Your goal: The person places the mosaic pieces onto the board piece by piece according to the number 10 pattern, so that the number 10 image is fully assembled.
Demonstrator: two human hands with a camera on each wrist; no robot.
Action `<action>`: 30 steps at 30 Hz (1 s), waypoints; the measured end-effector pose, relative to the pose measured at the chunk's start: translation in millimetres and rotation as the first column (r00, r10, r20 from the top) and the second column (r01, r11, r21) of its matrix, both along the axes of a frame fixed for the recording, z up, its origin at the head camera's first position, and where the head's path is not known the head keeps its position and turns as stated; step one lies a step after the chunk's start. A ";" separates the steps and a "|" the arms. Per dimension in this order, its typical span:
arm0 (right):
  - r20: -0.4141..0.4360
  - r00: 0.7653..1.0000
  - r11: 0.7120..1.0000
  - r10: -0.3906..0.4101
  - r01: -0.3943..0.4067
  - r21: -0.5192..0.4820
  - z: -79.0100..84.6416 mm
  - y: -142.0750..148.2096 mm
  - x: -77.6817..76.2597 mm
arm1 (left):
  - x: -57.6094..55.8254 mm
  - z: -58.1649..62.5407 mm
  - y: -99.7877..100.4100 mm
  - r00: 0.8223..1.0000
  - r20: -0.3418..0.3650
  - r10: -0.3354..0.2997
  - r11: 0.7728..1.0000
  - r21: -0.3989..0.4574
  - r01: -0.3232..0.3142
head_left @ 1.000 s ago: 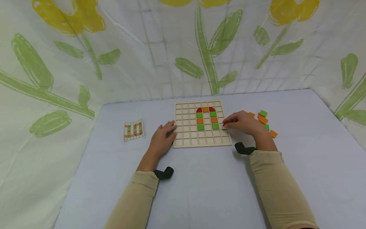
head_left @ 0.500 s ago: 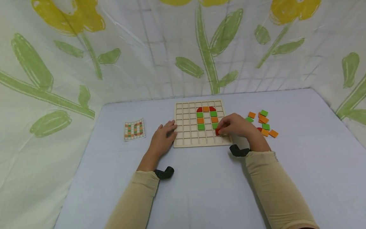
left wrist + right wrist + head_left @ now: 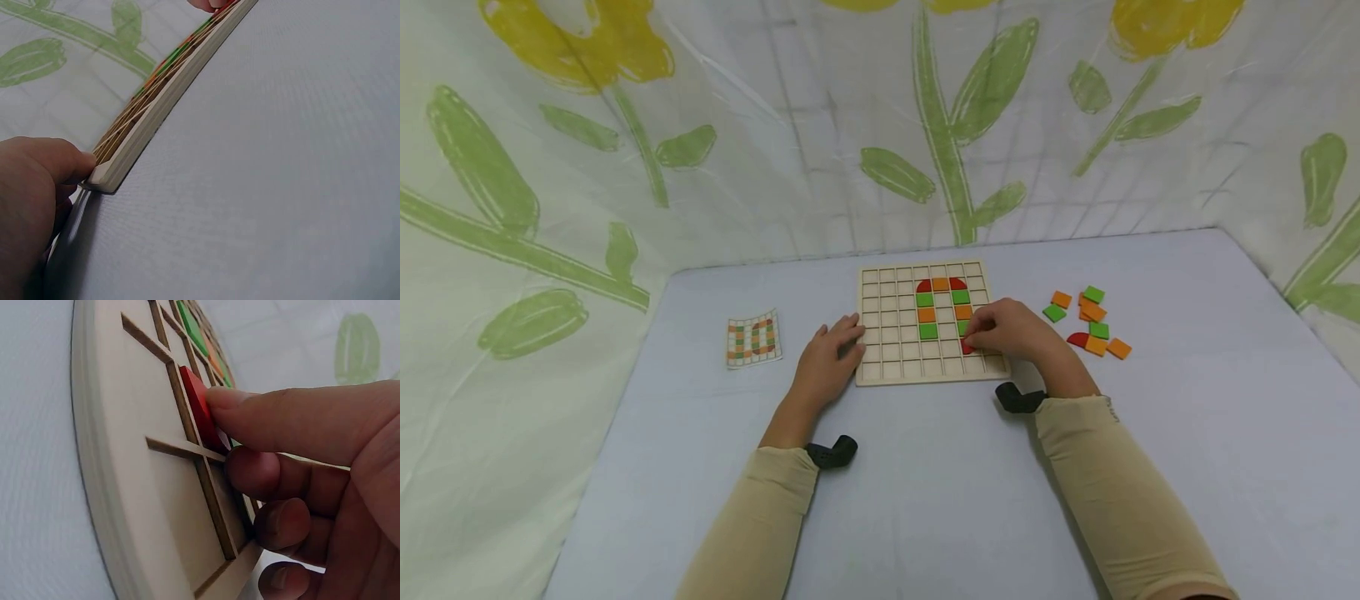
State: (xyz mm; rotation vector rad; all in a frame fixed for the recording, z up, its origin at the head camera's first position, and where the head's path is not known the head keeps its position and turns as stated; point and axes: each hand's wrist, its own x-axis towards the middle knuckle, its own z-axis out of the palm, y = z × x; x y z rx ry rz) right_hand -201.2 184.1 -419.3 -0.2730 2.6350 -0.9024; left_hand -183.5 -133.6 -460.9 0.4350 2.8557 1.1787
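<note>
A wooden grid board (image 3: 887, 335) lies on the table, its cells holding green, orange and red tiles in an arch shape. My right hand (image 3: 1017, 335) pinches a red tile (image 3: 197, 403) between thumb and index finger, down at a cell below the arch's right leg. In the right wrist view this tile leans within the grid lines, its far end hidden by the fingertips. My left hand (image 3: 823, 367) rests at the board's left edge, fingers loosely extended. The left wrist view shows its thumb (image 3: 78, 164) touching the board's near corner.
Right of the board lie loose tiles, including a green tile (image 3: 1055, 313), an orange tile (image 3: 1118, 348) and a red rounded tile (image 3: 1078, 339). A patterned card (image 3: 753, 339) lies to the left. Behind the table hangs a flower-painted cloth (image 3: 737, 208).
My right hand has moved left from the board's right edge, carrying the red tile to the cell below the right green tile. The left hand stays put.
</note>
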 end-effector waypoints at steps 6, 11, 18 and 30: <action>-0.016 0.998 0.998 -0.056 0.056 0.002 5.0 12.7 0.6 | 0.7 0.9 0.8 1.000 0.006 0.003 1.000 0.000 -0.003; -0.025 0.984 0.983 -0.179 0.180 0.047 14.3 41.5 2.6 | 0.9 2.1 1.8 1.000 0.015 0.001 1.000 -0.003 -0.001; 0.050 0.942 0.942 -0.333 0.331 0.047 20.0 85.9 10.2 | 0.7 2.8 1.6 1.000 0.019 -0.001 1.000 -0.008 0.001; -0.011 0.915 0.909 -0.404 0.403 0.109 11.3 109.1 10.6 | 1.6 4.3 2.1 0.999 0.034 0.005 1.000 -0.011 -0.004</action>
